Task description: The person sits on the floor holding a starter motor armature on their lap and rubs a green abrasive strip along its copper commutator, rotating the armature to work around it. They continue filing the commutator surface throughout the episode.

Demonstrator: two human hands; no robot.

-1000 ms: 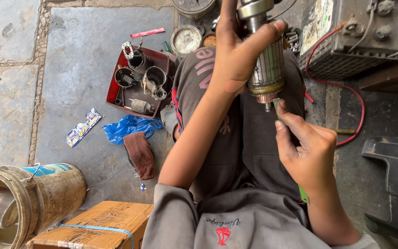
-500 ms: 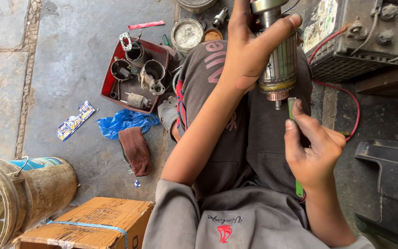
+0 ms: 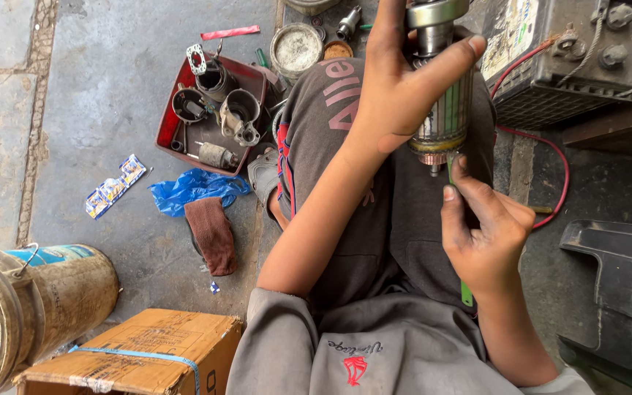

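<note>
Armature (image 3: 444,110) out of housing, work on commutator end w/ green tool (image 3: 467,292) in progress.
We hold armature upright over lap, left hand (image 3: 404,80) clenched round it; right hand (image 3: 486,234) fingers grip tool, tip at lower end. Other parts in red tray (image 3: 166,135) on floor, reassembly not begun afaict.

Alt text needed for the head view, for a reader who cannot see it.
Seen from above, a seated person's left hand grips a cylindrical metal motor armature upright while the right hand holds a thin green strip against its lower end. A red tray of metal parts lies on the concrete floor.
</note>
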